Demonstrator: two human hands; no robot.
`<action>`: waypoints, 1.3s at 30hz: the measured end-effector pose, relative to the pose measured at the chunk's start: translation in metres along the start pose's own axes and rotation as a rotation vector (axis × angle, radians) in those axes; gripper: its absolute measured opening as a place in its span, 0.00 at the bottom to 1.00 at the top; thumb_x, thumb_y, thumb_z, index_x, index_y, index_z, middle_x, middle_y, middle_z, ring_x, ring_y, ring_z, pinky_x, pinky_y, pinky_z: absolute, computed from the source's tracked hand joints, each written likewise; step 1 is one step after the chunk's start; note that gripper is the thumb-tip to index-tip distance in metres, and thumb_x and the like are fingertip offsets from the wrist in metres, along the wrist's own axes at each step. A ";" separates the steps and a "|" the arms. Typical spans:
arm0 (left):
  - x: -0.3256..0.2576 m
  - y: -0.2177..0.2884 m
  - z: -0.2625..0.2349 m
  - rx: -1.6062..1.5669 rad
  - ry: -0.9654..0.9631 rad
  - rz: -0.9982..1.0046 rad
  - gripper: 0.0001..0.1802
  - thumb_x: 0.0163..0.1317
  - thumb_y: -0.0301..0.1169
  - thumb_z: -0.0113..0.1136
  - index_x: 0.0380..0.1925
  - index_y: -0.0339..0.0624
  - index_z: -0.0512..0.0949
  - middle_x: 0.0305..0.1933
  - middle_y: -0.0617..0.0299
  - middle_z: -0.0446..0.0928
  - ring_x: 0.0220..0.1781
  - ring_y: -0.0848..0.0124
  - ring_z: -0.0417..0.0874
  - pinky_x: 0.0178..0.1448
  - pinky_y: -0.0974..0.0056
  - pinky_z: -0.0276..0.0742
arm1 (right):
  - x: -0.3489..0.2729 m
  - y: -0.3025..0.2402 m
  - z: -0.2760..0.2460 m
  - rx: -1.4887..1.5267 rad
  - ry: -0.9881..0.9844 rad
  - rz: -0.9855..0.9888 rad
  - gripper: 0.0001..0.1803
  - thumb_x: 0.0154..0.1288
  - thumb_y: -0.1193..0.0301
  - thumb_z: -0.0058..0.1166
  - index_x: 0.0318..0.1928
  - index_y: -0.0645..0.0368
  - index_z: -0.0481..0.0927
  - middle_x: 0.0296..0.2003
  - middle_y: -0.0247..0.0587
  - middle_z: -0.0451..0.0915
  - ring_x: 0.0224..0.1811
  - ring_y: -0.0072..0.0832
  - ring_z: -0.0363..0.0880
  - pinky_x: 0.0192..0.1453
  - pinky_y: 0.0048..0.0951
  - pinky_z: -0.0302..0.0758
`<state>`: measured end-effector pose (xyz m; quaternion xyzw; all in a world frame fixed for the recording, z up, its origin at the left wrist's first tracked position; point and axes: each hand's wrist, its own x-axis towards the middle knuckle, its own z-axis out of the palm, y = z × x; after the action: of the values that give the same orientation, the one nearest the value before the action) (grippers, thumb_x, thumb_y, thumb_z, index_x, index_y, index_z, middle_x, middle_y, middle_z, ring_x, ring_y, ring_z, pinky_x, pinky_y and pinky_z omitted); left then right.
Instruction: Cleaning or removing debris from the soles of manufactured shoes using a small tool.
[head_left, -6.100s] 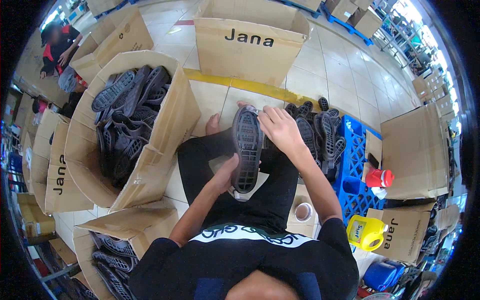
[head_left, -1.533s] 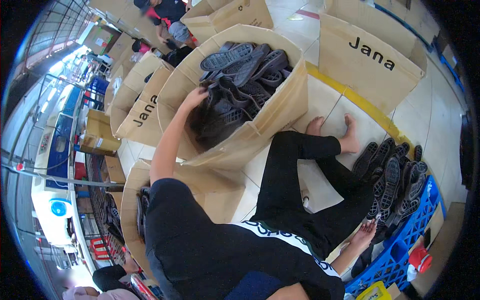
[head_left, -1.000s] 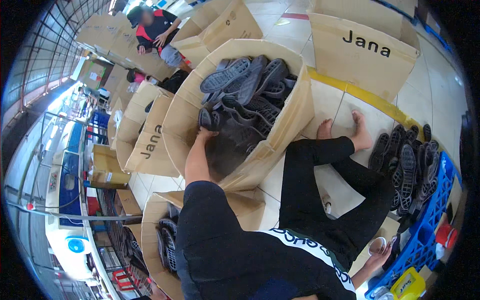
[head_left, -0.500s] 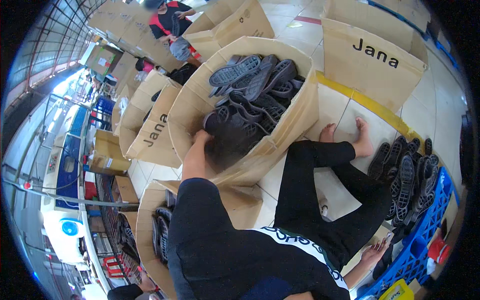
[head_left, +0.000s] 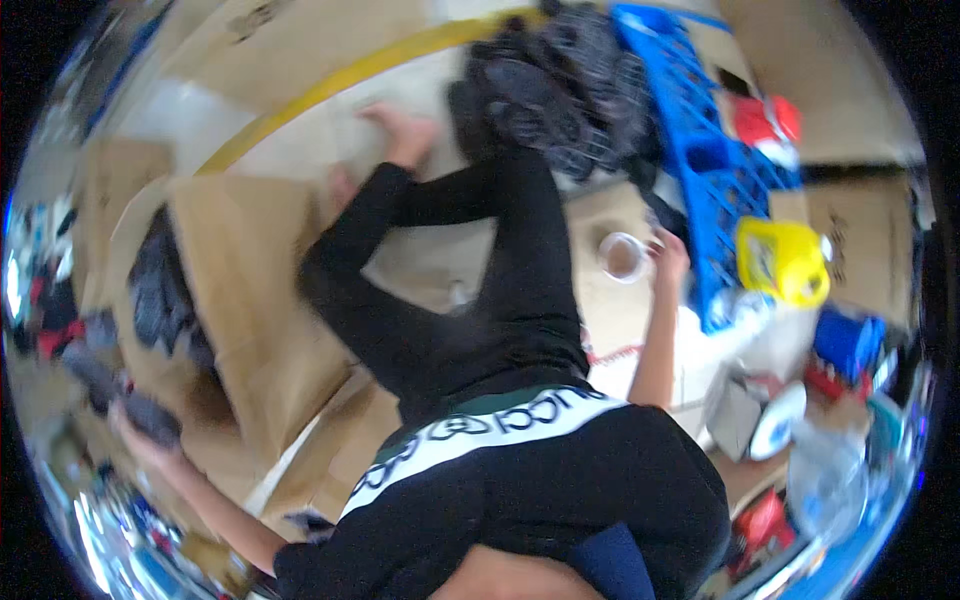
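Observation:
At the far left, my left hand (head_left: 145, 440) is closed around a dark shoe sole (head_left: 152, 420), blurred by motion. It is beside a tall cardboard box (head_left: 245, 300) with a pile of dark soles (head_left: 165, 295) inside. On the other side, my right hand (head_left: 670, 255) has its fingers at the handle of a small pale cup (head_left: 624, 258) with something brown in it. Whether the cup is lifted or rests on the cardboard sheet (head_left: 600, 215) below, I cannot tell.
A heap of dark soles (head_left: 550, 90) lies by my foot, against a blue plastic lattice crate (head_left: 690, 130). Right of the crate stand a yellow jug (head_left: 780, 262) and a blue container (head_left: 848, 342). Yellow floor tape (head_left: 330, 85) runs along the far side.
My view has swung to the right. My left hand has come out of the box with a sole. My right hand is now at the cup.

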<state>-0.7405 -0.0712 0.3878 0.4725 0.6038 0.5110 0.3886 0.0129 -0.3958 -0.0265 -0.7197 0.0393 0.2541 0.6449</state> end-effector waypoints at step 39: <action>-0.183 -0.202 0.370 -0.230 -0.685 -0.656 0.21 0.72 0.31 0.47 0.61 0.33 0.67 0.54 0.49 0.79 0.48 0.64 0.83 0.54 0.60 0.81 | -0.022 0.085 -0.103 -0.983 0.307 -0.384 0.11 0.60 0.68 0.61 0.33 0.66 0.82 0.28 0.49 0.84 0.26 0.35 0.84 0.33 0.34 0.79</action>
<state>-0.3770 -0.1625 0.1219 0.3521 0.4980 0.2403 0.7552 -0.0066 -0.5134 -0.0901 -0.9593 -0.1226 0.0123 0.2541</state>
